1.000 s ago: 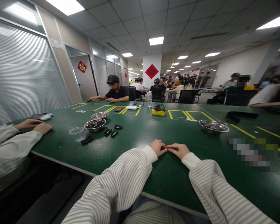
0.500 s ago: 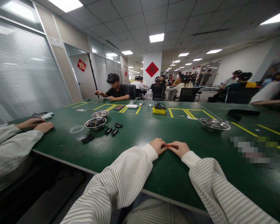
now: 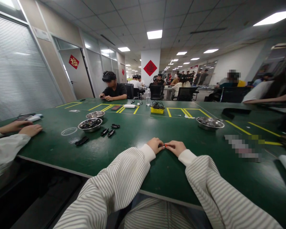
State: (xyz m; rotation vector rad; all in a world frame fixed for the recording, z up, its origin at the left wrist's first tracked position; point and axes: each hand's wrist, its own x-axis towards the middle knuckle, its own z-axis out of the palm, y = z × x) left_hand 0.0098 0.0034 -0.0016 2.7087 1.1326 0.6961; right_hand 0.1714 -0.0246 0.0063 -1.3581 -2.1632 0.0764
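Note:
My left hand (image 3: 155,146) and my right hand (image 3: 176,148) meet fingertip to fingertip just above the green table (image 3: 124,159). Between them is a small orange piece (image 3: 166,145), pinched at my right fingertips. My left fingers are closed against its other end, where a tiny dark and shiny bit shows; its kind is too small to make out. Farther off to the left, several black plastic parts (image 3: 111,133) lie loose on the tabletop.
A steel bowl (image 3: 90,129) full of dark parts stands left, another bowl (image 3: 95,114) behind it. A third bowl (image 3: 210,128) is at the right. A yellow basket (image 3: 157,110) holds cables beside a water bottle (image 3: 148,97). A neighbour's hands (image 3: 30,129) rest at far left.
The view has turned slightly right, so the table things sit farther left. My hands stay together on the small orange piece. The person across the table has lowered a raised hand.

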